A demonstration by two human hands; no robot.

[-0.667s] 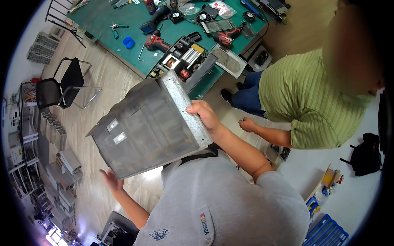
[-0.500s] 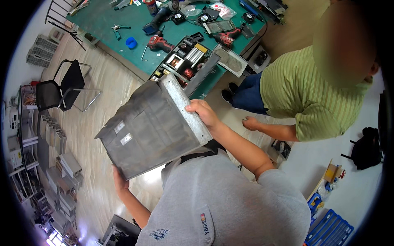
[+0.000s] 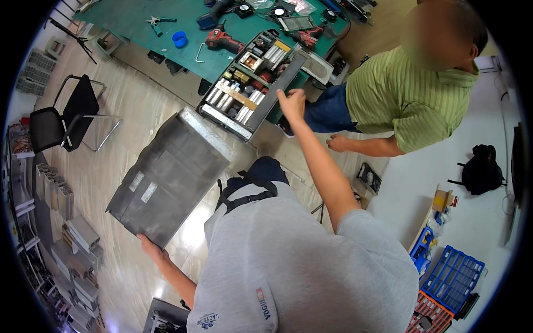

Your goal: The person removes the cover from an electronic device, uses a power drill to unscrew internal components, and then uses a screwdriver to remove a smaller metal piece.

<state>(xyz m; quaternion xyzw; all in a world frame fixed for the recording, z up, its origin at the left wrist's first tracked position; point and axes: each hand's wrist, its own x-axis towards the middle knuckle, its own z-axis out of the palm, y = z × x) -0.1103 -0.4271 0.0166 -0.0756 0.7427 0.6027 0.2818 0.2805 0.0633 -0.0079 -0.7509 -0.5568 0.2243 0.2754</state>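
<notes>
A grey sheet-metal cover (image 3: pixel 166 177) with a bare metal flange and two small pale labels hangs tilted over the floor. My left hand (image 3: pixel 152 248) is closed on its lower corner, with part of the fingers hidden under the sheet. On the green table's near edge lies an open metal case (image 3: pixel 272 108) packed with silver cylinders, coils and other electrical parts. My right hand (image 3: pixel 293 105), its fingers curled, is at the case's dark side wall and seems to grip its edge. The cover's flange lies close to the case's near end.
Red cordless drills (image 3: pixel 223 41), a blue ring (image 3: pixel 179 39), pliers (image 3: pixel 161 23) and small fans lie on the green table (image 3: pixel 122 16). A person in a striped shirt (image 3: pixel 411 100) stands at the right. A black chair (image 3: pixel 72 116) stands left; grey metal boxes (image 3: pixel 83 233) line the floor.
My right hand has let go of the cover's flange and moved forward to the case's side wall. The cover, in my left hand, has swung lower and leftward, uncovering more of the case.
</notes>
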